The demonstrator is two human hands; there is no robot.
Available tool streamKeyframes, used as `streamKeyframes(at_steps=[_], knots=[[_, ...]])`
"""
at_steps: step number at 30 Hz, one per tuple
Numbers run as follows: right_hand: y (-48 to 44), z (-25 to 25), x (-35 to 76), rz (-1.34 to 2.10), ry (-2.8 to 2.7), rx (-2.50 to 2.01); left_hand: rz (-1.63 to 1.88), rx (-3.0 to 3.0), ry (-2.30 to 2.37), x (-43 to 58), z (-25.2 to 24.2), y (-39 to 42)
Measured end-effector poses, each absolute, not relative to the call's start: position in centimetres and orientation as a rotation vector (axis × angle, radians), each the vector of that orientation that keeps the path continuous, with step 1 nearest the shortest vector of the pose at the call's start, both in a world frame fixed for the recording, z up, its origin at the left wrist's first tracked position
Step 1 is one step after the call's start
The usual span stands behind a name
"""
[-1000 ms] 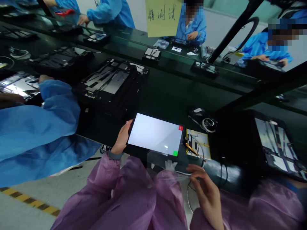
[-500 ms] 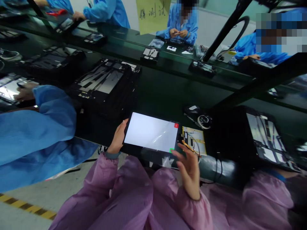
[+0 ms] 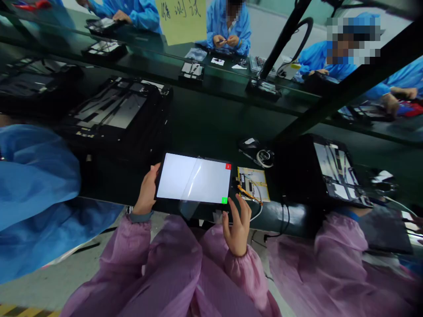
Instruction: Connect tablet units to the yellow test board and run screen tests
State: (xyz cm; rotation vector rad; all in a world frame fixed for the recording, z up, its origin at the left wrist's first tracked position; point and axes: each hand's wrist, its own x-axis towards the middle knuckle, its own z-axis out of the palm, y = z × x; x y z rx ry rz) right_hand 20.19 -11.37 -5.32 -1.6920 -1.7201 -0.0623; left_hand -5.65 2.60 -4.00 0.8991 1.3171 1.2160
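Note:
A tablet point(image 3: 193, 178) with a lit white screen is held above the near edge of the dark green bench. The screen has a small red square point(image 3: 228, 166) in its upper right corner and a green square point(image 3: 224, 200) in its lower right. My left hand point(image 3: 147, 191) grips the tablet's left edge, thumb on the frame. My right hand point(image 3: 236, 224) is just below the lower right corner, fingers apart and pointing up, fingertips close to the green square. A clear film seems to lie across the screen and hang off its lower edge; I cannot tell whether a hand holds it.
A yellow circuit board point(image 3: 253, 182) with cables lies right of the tablet, with a tape roll point(image 3: 264, 157) behind it. Stacks of black trays stand at left point(image 3: 112, 114) and right point(image 3: 330, 176). A blue-sleeved person point(image 3: 33, 189) works at left, a pink-sleeved one point(image 3: 330, 264) at right.
My right hand rose from low on the right to the tablet's lower right corner. The clear film it held now lies over the screen. The view shifted left and down.

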Motion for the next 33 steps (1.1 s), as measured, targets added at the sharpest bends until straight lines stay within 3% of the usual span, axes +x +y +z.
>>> streamKeyframes(at_steps=[13, 33], knots=[[-11.6, -5.4, 20.6, 0.073, -1.632, -1.635, 1.259, 0.893, 1.235, -5.5, -4.2, 2.9], [-8.8, -3.3, 14.7, 0.093, -1.973, -1.464, 1.243, 0.913, 1.189, -5.7, -4.4, 3.3]])
